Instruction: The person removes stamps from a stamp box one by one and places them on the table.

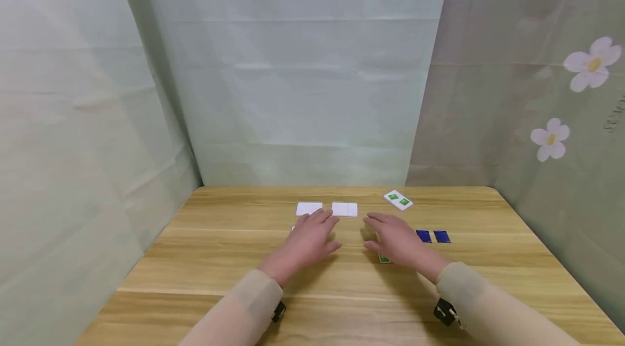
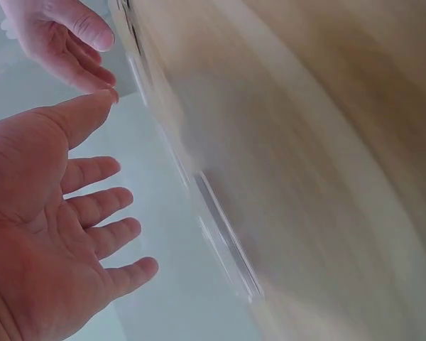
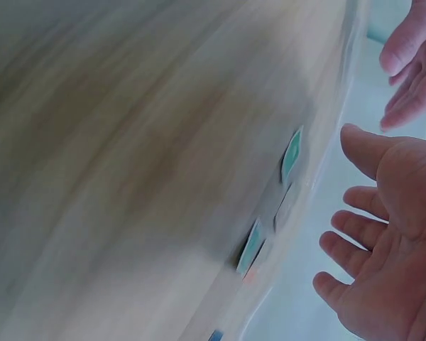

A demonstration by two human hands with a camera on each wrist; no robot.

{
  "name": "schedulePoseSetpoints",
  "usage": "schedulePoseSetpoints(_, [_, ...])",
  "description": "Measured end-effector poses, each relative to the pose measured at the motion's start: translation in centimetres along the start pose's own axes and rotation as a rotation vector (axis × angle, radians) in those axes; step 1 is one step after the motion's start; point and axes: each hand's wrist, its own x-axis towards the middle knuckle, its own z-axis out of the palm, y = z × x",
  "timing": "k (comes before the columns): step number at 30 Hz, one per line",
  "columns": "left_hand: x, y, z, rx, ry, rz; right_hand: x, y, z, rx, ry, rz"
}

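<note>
Both hands hover over a wooden table, apart from each other, fingers extended and holding nothing. My left hand (image 1: 310, 240) is just in front of two white cards, a left one (image 1: 307, 208) and a right one (image 1: 345, 209); it partly covers another pale card at its fingers. My right hand (image 1: 400, 240) hangs over a green card (image 1: 384, 258), mostly hidden beneath it. In the right wrist view, a green card (image 3: 292, 156) and another green card (image 3: 249, 246) lie below that hand, blurred. The left wrist view shows a thin pale card-like piece (image 2: 227, 234) near the left fingers.
Right of the right hand lie two dark blue cards, one nearer (image 1: 423, 236) and one farther right (image 1: 441, 236). A white card with two green shapes (image 1: 398, 200) lies slanted near the back edge. Cloth curtains (image 1: 303, 91) hang around the table (image 1: 210, 259).
</note>
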Motion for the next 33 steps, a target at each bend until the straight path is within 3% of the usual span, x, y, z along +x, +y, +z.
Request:
schedulePoseSetpoints(16, [2.1,2.5,-0.1,-0.005,-0.014,0.008,-1.4,3.7,-0.8,-0.011,0.044,0.045])
schedulePoseSetpoints(33, [4.8,4.5,0.4,0.011,-0.025,0.011,-1.2,7.6,-0.9,0.013,0.082,0.161])
